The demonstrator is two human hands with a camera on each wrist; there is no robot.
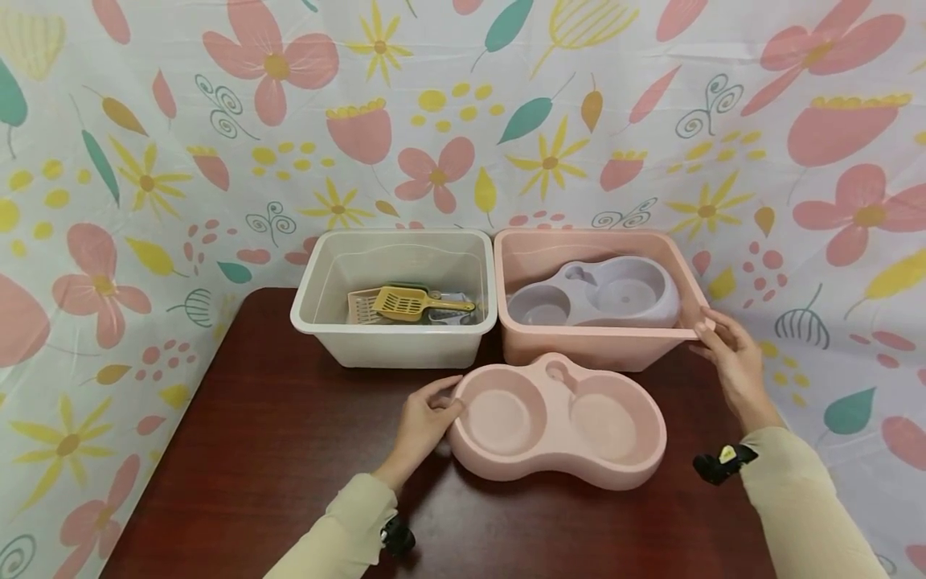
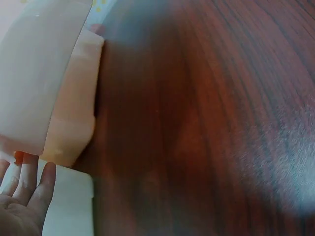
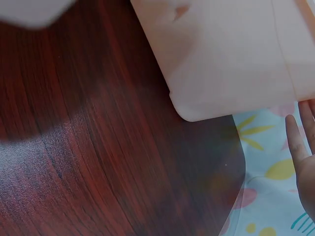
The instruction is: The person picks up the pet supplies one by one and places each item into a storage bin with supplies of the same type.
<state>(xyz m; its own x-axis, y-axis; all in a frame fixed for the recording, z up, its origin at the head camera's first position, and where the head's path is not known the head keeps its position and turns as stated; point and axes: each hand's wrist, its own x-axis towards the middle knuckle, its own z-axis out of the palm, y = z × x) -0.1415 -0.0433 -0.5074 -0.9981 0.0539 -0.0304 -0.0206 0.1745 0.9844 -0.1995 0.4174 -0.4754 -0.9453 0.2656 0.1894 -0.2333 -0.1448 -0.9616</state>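
A pink double pet bowl (image 1: 555,426), with two round hollows, is in front of the bins, its left edge pinched by my left hand (image 1: 425,414). In the left wrist view the bowl (image 2: 37,73) stands tilted over the table, fingertips at its lower end. My right hand (image 1: 734,366) grips the right front corner of a pink bin's rim (image 1: 593,331), thumb at the lip. The right wrist view has the fingers of that hand (image 3: 307,147) against the bin wall (image 3: 231,64). A lavender double pet bowl (image 1: 583,299) leans inside the pink bin.
Left of the pink bin stands a white bin (image 1: 398,347). In it lie a yellow litter scoop (image 1: 405,302), a pink scoop (image 1: 362,305) and other small items. Both bins sit at the back of a dark wooden table (image 1: 304,466), before a flowered cloth (image 1: 434,96).
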